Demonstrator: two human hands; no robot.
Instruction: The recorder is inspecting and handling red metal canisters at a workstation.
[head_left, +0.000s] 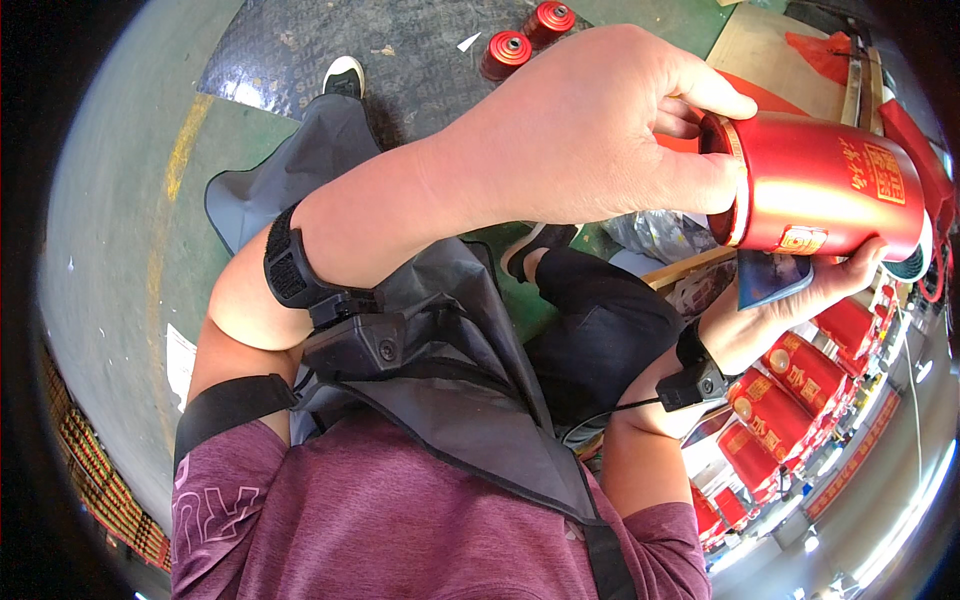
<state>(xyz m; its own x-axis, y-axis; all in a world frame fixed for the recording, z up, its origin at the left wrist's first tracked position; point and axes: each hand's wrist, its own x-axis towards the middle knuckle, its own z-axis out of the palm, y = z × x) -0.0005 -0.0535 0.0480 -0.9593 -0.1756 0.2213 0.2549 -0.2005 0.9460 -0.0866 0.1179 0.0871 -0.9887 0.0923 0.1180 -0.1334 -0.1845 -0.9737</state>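
A glossy red cylindrical canister (825, 185) with gold markings lies on its side across the right of the view, a gold band around its left end. My left hand (640, 130) reaches over from the left, its thumb and fingers closed on that banded end. Under the canister, my right hand (800, 305) is closed around its lower side near the right end. A dark blue flat piece (775, 278) sits between my right hand and the canister; I cannot tell what it is. Part of my right hand's fingers is hidden behind the canister.
Two small red canisters (506, 54) stand on a dark printed mat (420, 70) ahead. Rows of red packages (775, 415) fill the right side, beside a wooden board (775, 60) and red fabric (820, 55). My grey apron (460, 420) hangs over my lap.
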